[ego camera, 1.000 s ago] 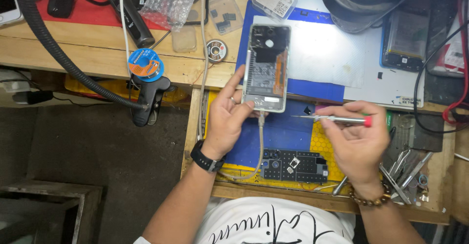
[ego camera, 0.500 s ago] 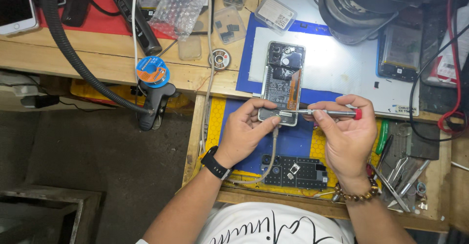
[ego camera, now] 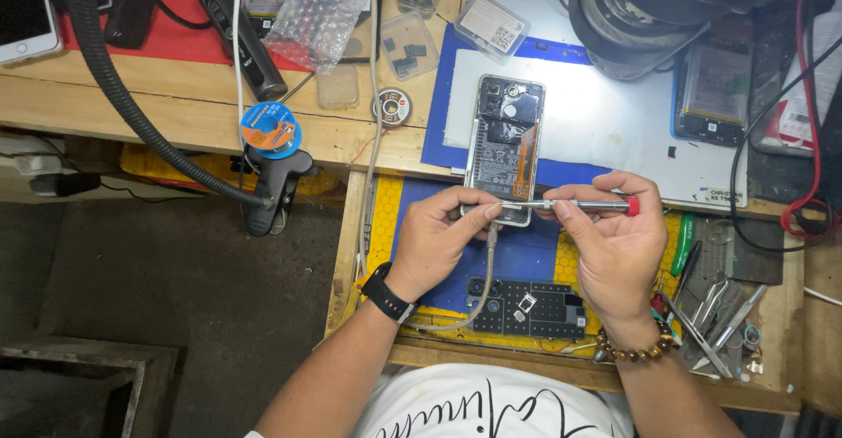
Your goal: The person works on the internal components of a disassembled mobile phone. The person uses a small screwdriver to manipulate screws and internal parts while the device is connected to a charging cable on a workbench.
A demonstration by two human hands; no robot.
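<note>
While both hands pinch a screwdriver (ego camera: 570, 204), an opened phone (ego camera: 504, 144) lies on the blue mat (ego camera: 438, 140).
Left hand (ego camera: 438, 232) closes fingertips on the tip end at the phone's lower edge; right hand (ego camera: 614, 245) curls shut around the red-capped handle. A cable (ego camera: 478, 289) runs from the phone toward a black parts tray (ego camera: 526, 308).

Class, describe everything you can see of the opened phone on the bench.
The opened phone lies flat, back cover off, showing dark inner parts, an orange strip along one side and a round part near the top. It rests half on the white sheet, half over the blue mat. A grey cable leaves its near end. The left hand steadies that end.
</note>
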